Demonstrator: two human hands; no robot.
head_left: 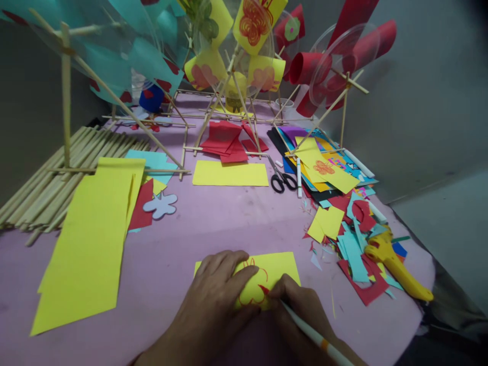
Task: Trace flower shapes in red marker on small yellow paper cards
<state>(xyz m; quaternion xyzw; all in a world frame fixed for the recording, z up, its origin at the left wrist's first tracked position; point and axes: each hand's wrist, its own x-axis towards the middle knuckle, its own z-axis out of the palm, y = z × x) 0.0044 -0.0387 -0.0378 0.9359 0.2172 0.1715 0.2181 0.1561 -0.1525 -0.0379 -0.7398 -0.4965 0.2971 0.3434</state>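
Head view: left hand (221,295) flat on yellow card (280,267); right hand (293,305) grips marker (316,338); table edge near.

No text, label, brand or number can be read anywhere in the head view. The only marks are hand-drawn ones: an orange flower outline on the small yellow sheet (280,267) under the hands, another on the yellow sheet (324,170) atop the paper stack, and an orange scribbled flower on a hanging yellow card (253,23).
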